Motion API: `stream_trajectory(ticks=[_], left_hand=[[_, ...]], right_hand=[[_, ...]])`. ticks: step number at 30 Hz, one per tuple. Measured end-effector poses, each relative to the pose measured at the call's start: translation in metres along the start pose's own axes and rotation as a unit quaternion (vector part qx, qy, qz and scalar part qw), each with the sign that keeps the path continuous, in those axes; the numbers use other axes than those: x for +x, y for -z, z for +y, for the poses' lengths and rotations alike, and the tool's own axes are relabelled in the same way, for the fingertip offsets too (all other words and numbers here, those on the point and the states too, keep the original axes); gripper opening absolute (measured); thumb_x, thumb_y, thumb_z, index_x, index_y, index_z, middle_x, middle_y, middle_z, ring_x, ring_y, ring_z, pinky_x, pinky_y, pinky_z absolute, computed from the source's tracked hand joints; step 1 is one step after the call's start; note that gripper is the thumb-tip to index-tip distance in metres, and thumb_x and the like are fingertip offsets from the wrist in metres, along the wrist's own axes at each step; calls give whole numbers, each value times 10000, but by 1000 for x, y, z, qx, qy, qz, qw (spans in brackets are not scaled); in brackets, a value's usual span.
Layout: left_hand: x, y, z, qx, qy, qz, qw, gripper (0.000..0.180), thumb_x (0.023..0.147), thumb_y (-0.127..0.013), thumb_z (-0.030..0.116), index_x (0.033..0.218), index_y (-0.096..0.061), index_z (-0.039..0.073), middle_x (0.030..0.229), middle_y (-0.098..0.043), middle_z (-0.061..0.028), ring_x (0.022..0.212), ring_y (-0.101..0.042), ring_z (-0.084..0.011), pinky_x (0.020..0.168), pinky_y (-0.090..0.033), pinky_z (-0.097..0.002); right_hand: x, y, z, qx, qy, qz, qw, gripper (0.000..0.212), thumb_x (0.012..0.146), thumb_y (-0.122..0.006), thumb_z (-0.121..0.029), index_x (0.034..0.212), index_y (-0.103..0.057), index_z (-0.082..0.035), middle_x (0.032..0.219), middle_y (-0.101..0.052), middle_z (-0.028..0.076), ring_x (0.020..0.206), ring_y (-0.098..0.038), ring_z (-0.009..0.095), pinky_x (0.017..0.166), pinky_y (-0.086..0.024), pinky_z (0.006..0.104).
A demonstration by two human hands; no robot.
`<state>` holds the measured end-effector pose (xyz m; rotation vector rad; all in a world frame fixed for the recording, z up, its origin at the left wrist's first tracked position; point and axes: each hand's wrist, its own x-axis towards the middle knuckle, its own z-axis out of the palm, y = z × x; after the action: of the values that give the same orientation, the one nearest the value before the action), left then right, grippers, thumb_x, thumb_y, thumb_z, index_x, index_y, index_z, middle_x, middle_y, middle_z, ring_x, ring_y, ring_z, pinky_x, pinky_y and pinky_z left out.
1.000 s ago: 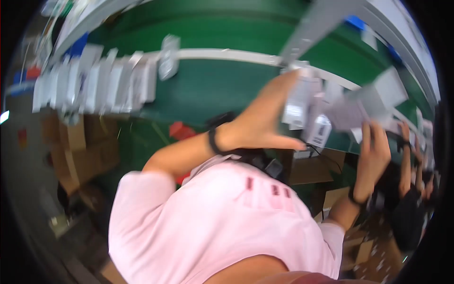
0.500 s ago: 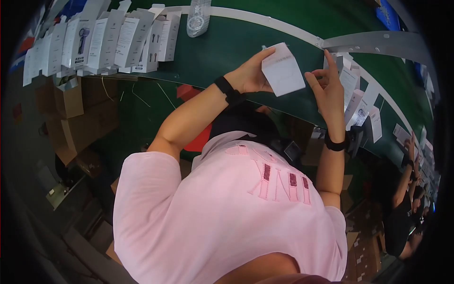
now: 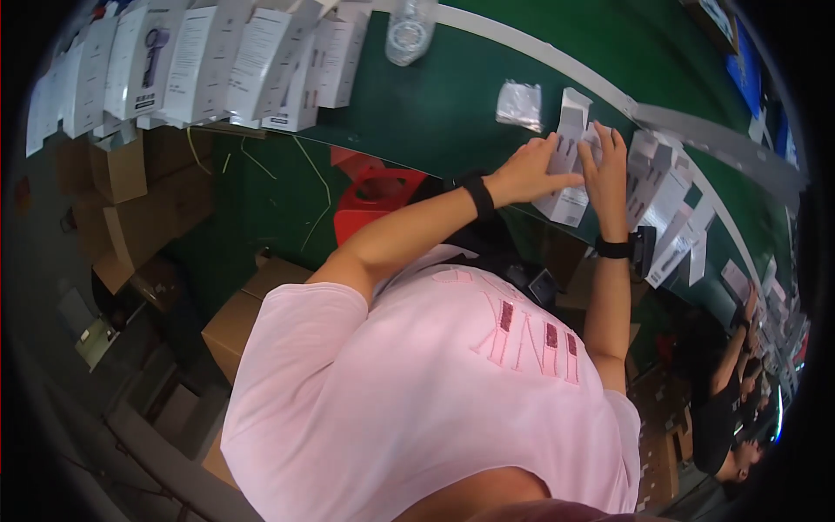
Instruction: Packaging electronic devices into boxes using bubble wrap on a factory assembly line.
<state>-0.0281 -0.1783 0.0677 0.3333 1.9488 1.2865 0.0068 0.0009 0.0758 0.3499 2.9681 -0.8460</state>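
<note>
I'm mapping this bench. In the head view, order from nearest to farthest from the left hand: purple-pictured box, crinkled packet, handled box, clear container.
1. Handled box: at the left hand.
2. Crinkled packet: just beyond it.
3. Clear container: farther, leftward.
4. Purple-pictured box: far left.

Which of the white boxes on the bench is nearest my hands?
The single white box between your left hand and right hand; the other boxes are grouped farther left and right.

A green worktable (image 3: 461,96) is curving across the frame's top; a red stool (image 3: 361,216) is standing near the centre, green floor (image 3: 270,213) showing leftward.
</note>
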Motion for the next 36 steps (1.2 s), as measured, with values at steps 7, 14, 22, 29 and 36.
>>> stream_trajectory(ticks=[7,14,22,29,36], left_hand=[[54,198,-25,306,3,496,813,1088,605,-840,449,1393,-299,-71,1257,-462,-275,1189,-425,-415,990,-369,-479],[28,219,-43,-64,-83,230,968,474,677,-783,224,1078,-661,3,1002,-687,-132,913,-654,-216,842,-506,-344],[-121,139,72,-242,-186,-11,952,568,717,-748,77,1243,-563,-30,1163,-635,-73,1049,-584,-151,931,-450,-309],[-121,116,65,-588,10,-218,779,822,644,-734,252,1367,-423,14,1170,-621,-136,1049,-623,-249,952,-477,-369],[-114,108,70,-551,-23,-231,802,742,666,-730,212,1329,-477,-2,1155,-625,-136,1060,-614,-251,941,-481,-360]], right_hand=[[-6,-41,-23,-10,-61,115,991,707,895,-656,-345,1444,-333,-39,1465,-251,330,1350,-317,442,1094,-292,451],[22,65,-130,237,2,141,961,754,823,-745,-224,1447,-354,-63,1423,-434,184,1181,-554,300,994,-437,384],[10,160,-199,169,301,53,937,473,700,-754,-9,1156,-630,21,924,-633,101,752,-555,165,660,-445,257],[-36,159,-215,110,374,79,917,392,635,-716,73,1019,-696,-2,825,-531,84,684,-504,215,585,-407,291],[-27,139,-181,264,215,229,912,752,734,-805,-210,1364,-437,-30,1044,-614,132,1024,-548,259,887,-442,362]])
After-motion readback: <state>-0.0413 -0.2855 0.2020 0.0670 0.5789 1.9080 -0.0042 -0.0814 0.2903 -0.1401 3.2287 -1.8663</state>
